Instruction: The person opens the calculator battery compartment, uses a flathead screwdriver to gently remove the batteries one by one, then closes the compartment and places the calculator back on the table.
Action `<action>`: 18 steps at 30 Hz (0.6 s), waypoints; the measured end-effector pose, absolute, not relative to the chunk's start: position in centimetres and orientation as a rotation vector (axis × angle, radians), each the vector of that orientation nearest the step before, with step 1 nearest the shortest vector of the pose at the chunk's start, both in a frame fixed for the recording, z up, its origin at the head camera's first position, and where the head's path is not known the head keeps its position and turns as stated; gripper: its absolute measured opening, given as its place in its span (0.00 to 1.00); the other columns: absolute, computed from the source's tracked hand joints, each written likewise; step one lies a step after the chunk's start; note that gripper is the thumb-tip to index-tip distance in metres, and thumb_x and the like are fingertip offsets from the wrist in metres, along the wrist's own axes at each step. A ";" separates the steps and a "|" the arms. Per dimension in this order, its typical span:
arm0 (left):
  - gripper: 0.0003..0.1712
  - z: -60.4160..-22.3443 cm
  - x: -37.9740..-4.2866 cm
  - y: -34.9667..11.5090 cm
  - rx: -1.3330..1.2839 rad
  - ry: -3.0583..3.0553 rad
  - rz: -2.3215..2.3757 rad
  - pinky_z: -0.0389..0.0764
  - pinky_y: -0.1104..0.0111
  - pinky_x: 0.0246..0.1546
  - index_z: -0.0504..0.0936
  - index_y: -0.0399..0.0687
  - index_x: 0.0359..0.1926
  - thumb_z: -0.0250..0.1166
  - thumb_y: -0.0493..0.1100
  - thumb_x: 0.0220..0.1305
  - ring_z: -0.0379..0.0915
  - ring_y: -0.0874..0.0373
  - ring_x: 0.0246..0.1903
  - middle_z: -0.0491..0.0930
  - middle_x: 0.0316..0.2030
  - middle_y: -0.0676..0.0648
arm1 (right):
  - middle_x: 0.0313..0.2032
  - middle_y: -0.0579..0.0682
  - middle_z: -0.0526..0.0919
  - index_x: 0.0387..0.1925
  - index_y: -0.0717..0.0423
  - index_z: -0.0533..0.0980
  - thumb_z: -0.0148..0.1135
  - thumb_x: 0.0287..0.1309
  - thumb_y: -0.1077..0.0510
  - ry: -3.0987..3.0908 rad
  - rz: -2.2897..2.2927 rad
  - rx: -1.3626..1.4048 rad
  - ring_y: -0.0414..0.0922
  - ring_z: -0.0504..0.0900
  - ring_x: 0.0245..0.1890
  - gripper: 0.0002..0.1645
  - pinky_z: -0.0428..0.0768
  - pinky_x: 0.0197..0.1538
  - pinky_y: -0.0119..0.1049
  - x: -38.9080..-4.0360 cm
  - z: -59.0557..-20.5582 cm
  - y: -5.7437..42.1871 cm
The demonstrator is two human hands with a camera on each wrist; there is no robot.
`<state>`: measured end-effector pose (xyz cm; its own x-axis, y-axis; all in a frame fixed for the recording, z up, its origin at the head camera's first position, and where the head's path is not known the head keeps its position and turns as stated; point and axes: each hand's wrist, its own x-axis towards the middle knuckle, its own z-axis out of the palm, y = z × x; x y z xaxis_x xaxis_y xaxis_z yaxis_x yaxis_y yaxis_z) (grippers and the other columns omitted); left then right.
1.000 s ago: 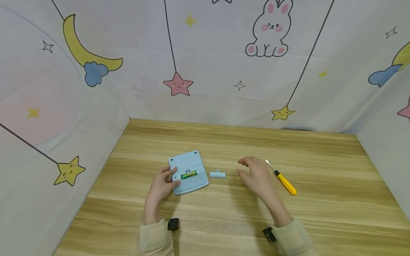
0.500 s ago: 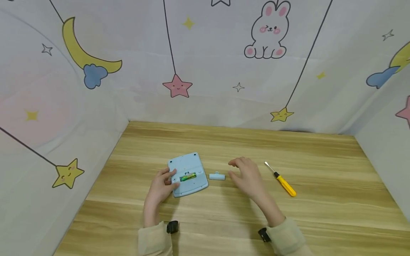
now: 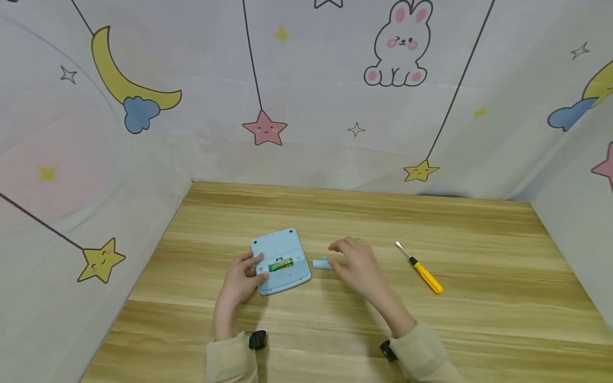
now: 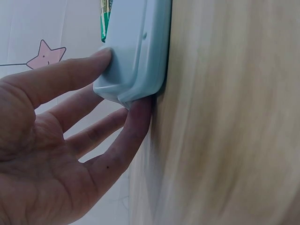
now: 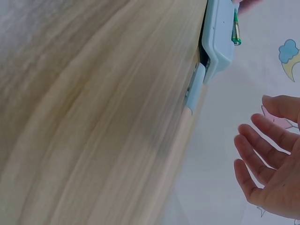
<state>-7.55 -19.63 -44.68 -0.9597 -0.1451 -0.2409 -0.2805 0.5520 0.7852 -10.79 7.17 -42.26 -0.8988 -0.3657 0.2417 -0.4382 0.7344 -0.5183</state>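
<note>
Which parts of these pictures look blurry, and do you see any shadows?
Head view: fairly even light, soft shadow on the table beside the right forearm; left wrist view: table grain smeared, left hand and light blue device clearer; right wrist view: table's near part blurred, right hand crisper.

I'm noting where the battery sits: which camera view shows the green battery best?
The head view: the green battery shows lengthwise from above, in the back of the blue device. The left wrist view shows only part, cut off at the top; the right wrist view, a small piece beyond the device.
</note>
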 end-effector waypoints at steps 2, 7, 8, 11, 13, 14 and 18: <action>0.31 -44.7 -7.5 -19.6 -0.360 2.637 1.370 0.76 0.56 0.51 0.70 0.36 0.64 0.66 0.34 0.58 0.72 0.44 0.51 0.59 0.69 0.34 | 0.41 0.49 0.84 0.44 0.54 0.80 0.69 0.54 0.57 -2.813 0.883 0.674 0.51 0.79 0.46 0.15 0.74 0.50 0.50 -10.8 -42.3 6.9; 0.31 -44.7 -7.5 -19.6 -0.366 2.633 1.372 0.76 0.56 0.51 0.70 0.36 0.64 0.66 0.34 0.58 0.71 0.44 0.51 0.59 0.70 0.34 | 0.42 0.49 0.84 0.44 0.54 0.80 0.68 0.54 0.56 -2.820 0.854 0.716 0.50 0.79 0.46 0.15 0.74 0.51 0.49 -10.9 -42.5 6.3; 0.31 -44.7 -7.6 -19.7 -0.366 2.634 1.371 0.76 0.56 0.51 0.70 0.36 0.64 0.66 0.34 0.58 0.71 0.45 0.51 0.59 0.70 0.35 | 0.42 0.49 0.84 0.44 0.54 0.80 0.68 0.55 0.56 -2.824 0.850 0.723 0.50 0.79 0.46 0.15 0.74 0.51 0.49 -10.9 -42.5 6.2; 0.31 -44.8 -7.6 -19.7 -0.368 2.634 1.372 0.76 0.56 0.51 0.70 0.36 0.64 0.66 0.34 0.58 0.71 0.45 0.50 0.59 0.70 0.35 | 0.42 0.49 0.84 0.44 0.54 0.80 0.68 0.54 0.56 -2.838 0.839 0.732 0.50 0.79 0.46 0.15 0.74 0.51 0.48 -11.0 -42.6 6.0; 0.31 -44.9 -7.6 -19.7 -0.368 2.632 1.377 0.76 0.56 0.51 0.70 0.36 0.64 0.66 0.34 0.58 0.71 0.45 0.50 0.59 0.70 0.35 | 0.42 0.49 0.84 0.44 0.54 0.80 0.69 0.54 0.56 -2.842 0.847 0.738 0.50 0.79 0.46 0.15 0.74 0.51 0.48 -11.0 -42.6 5.8; 0.31 -44.9 -7.6 -19.7 -0.368 2.632 1.375 0.75 0.56 0.51 0.70 0.36 0.64 0.66 0.34 0.58 0.71 0.45 0.51 0.59 0.70 0.35 | 0.42 0.49 0.84 0.44 0.54 0.80 0.69 0.54 0.56 -2.843 0.848 0.742 0.50 0.79 0.46 0.15 0.74 0.52 0.48 -11.0 -42.6 5.8; 0.31 -44.9 -7.6 -19.7 -0.371 2.631 1.376 0.75 0.56 0.51 0.70 0.37 0.64 0.66 0.34 0.58 0.71 0.44 0.51 0.59 0.70 0.35 | 0.42 0.50 0.83 0.44 0.55 0.80 0.68 0.55 0.57 -2.836 0.879 0.777 0.51 0.79 0.47 0.15 0.74 0.53 0.49 -11.2 -42.8 5.6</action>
